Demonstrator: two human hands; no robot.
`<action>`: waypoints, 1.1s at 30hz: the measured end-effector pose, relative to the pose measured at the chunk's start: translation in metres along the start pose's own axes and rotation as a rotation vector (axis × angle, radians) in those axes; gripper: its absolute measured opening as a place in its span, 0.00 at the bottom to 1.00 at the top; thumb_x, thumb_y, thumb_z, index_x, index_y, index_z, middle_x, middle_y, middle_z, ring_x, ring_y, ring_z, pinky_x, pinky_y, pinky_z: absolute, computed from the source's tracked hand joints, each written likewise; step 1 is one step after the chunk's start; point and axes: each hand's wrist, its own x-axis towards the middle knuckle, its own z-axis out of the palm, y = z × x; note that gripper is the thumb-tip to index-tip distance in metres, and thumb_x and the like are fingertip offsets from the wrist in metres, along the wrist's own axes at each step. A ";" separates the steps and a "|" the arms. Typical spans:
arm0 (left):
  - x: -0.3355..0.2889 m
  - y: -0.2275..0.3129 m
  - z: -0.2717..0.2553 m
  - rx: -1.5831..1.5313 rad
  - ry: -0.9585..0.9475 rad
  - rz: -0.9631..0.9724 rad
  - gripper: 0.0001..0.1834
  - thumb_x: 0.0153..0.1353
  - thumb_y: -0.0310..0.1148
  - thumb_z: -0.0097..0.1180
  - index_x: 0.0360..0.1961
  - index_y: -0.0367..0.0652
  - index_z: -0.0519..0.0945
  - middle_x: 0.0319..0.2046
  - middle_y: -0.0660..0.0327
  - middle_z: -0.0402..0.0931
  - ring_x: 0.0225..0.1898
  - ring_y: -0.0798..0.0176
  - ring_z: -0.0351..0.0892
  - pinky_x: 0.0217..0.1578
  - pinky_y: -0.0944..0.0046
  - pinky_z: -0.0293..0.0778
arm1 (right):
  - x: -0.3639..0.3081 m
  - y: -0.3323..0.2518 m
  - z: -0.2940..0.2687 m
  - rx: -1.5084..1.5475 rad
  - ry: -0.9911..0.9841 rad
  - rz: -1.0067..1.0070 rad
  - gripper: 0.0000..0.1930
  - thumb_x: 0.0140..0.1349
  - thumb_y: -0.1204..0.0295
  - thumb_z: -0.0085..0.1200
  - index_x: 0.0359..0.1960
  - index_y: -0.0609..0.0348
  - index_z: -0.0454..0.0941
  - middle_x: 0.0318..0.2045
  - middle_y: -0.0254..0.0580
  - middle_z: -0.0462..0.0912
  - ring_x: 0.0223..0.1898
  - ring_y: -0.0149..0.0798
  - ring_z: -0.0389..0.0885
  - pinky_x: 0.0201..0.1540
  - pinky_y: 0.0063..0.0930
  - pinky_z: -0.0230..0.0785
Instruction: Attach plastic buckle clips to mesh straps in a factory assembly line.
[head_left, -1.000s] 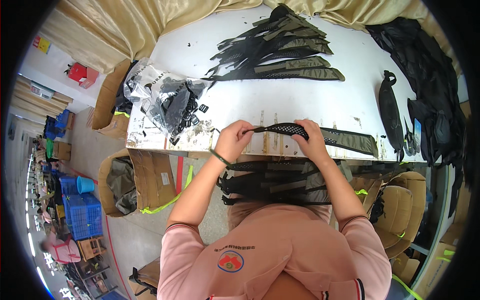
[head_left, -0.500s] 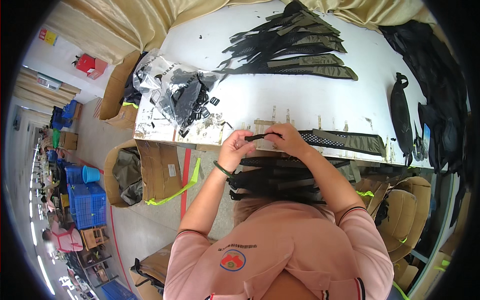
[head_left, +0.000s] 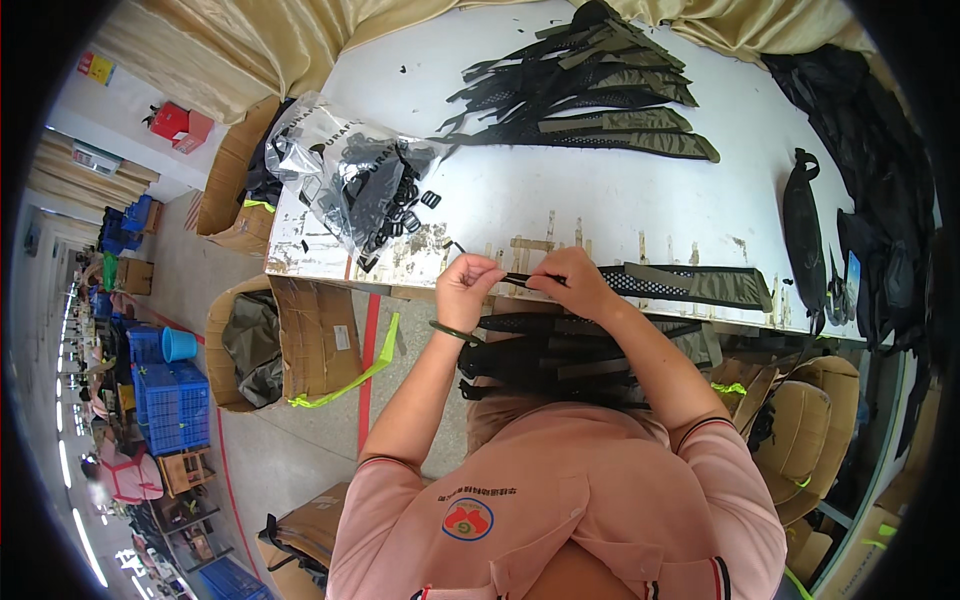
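At the table's front edge lies a black mesh shoulder strap [head_left: 735, 285] with an olive panel; its wide end points right. My right hand [head_left: 574, 280] is closed on the narrow black end. My left hand [head_left: 467, 288] pinches the tip of the thin black webbing [head_left: 516, 280] that runs between my two hands. Whether a small buckle is on the webbing is hidden by my fingers. More black straps [head_left: 550, 355] lie across my lap below the table edge. Left of my hands, black plastic slide buckles [head_left: 405, 215] spill from a clear plastic bag [head_left: 310, 165].
A fanned pile of similar straps [head_left: 600, 90] lies at the table's far side. To the right are a black padded strap [head_left: 802, 230], scissors [head_left: 838, 290] and heaped black fabric [head_left: 870, 150]. Cardboard boxes [head_left: 320, 335] stand left of the table, with blue crates [head_left: 175, 405] beyond.
My left hand has turned and its fingers have closed together on the webbing's tip, nearer my right hand. The strap has barely moved.
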 end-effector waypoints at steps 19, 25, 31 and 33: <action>0.126 0.000 -0.087 1.094 0.136 0.129 0.15 0.51 0.31 0.62 0.40 0.39 0.77 0.38 0.50 0.72 0.39 0.49 0.76 0.41 0.57 0.72 | 0.009 -0.002 0.021 0.146 -0.003 0.367 0.07 0.52 0.70 0.58 0.30 0.59 0.80 0.23 0.41 0.78 0.25 0.37 0.74 0.30 0.30 0.65; 0.144 -0.001 -0.080 1.146 0.035 0.058 0.15 0.46 0.30 0.66 0.36 0.41 0.77 0.38 0.49 0.70 0.39 0.47 0.75 0.42 0.56 0.72 | 0.010 -0.002 0.018 0.134 -0.001 0.365 0.08 0.52 0.69 0.58 0.32 0.57 0.81 0.24 0.39 0.79 0.24 0.37 0.74 0.30 0.28 0.66; 0.139 -0.004 -0.081 1.052 0.060 0.089 0.16 0.41 0.30 0.69 0.31 0.41 0.76 0.32 0.53 0.72 0.35 0.52 0.74 0.39 0.59 0.72 | 0.009 0.005 0.020 0.133 0.041 0.414 0.08 0.52 0.68 0.58 0.32 0.57 0.80 0.21 0.38 0.78 0.23 0.34 0.73 0.29 0.28 0.65; 0.137 -0.006 -0.086 1.048 0.052 0.108 0.19 0.43 0.30 0.69 0.37 0.40 0.77 0.33 0.51 0.73 0.37 0.51 0.75 0.41 0.59 0.72 | 0.009 0.003 0.023 0.184 0.058 0.413 0.08 0.52 0.67 0.58 0.31 0.57 0.79 0.20 0.37 0.77 0.22 0.34 0.73 0.29 0.28 0.65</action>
